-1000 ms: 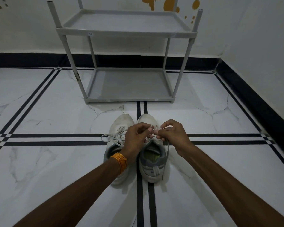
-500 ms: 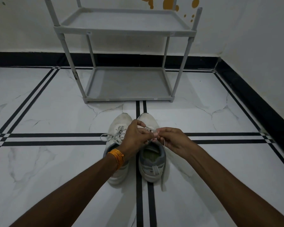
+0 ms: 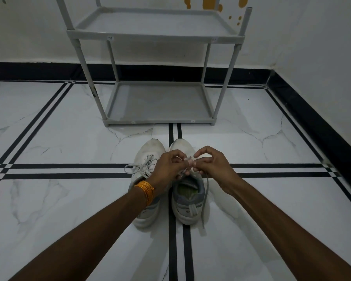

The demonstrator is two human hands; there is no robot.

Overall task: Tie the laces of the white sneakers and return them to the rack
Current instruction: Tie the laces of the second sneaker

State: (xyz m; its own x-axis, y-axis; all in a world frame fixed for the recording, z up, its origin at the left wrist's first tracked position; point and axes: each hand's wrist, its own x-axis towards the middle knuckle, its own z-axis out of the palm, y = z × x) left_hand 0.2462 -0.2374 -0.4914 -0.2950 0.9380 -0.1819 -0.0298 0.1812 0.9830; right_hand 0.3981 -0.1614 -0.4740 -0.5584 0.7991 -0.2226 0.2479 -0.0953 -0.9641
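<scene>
White sneakers [image 3: 187,191] stood side by side at lower centre of the frame, below the grey rack [image 3: 158,78]; no writing was legible. Above the right-hand sneaker, the left hand [image 3: 167,171] and right hand [image 3: 212,166] met, fingertips pinching its lace [image 3: 205,197].

two sneakers [image 3: 187,191], one rack [image 3: 156,37], two hands [image 3: 167,169]

The floor [image 3: 69,138] is glossy white marble-look tile, smooth, veined grey, with inlaid black stripes. The rack [image 3: 156,35] looks like matt grey plastic, though its thin poles could be painted metal. The white sneakers [image 3: 187,201] have soft matt cloth uppers, grey padded collars and flat woven laces [image 3: 144,166]. A glossy orange bangle [image 3: 146,190] rings the left wrist. The wall [image 3: 28,33] is matt paint.
</scene>
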